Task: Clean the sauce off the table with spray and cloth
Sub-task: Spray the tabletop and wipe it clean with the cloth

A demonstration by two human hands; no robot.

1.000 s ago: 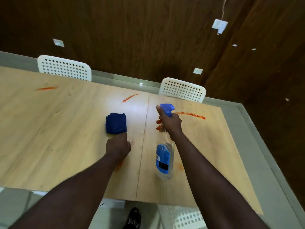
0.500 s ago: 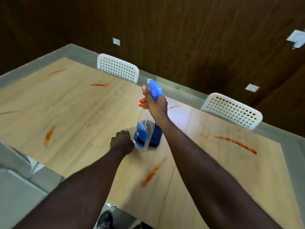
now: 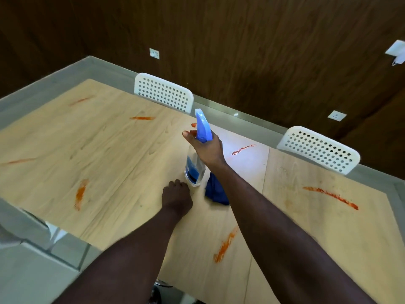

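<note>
- Right now the spraying step is in hand: the right hand [image 3: 206, 148] has its fingers wrapped round the neck of the spray bottle [image 3: 194, 170], with the blue head pointing off toward twelve o'clock.
- Whether the bottle's base touches the wooden table [image 3: 122, 150] or hangs just above it, I cannot tell.
- The left hand [image 3: 176, 197] rests on the table at about seven o'clock from the bottle's base. Its fingers are curled into a fist and hold nothing.
- The blue cloth [image 3: 215, 191] lies on the table at four o'clock from the bottle, just beside it and partly hidden by the right forearm.
- No sauce looks wiped yet. Orange streaks show at nine o'clock [image 3: 80, 193], at five o'clock near the table edge [image 3: 225, 244], far off at three o'clock [image 3: 331, 196] and at eleven o'clock [image 3: 142, 118].
- Next, I judge, the nozzle needs turning down onto one streak and the trigger squeezing. The left hand is close enough to take up the cloth.
- The five o'clock streak seems the easiest first target.
</note>
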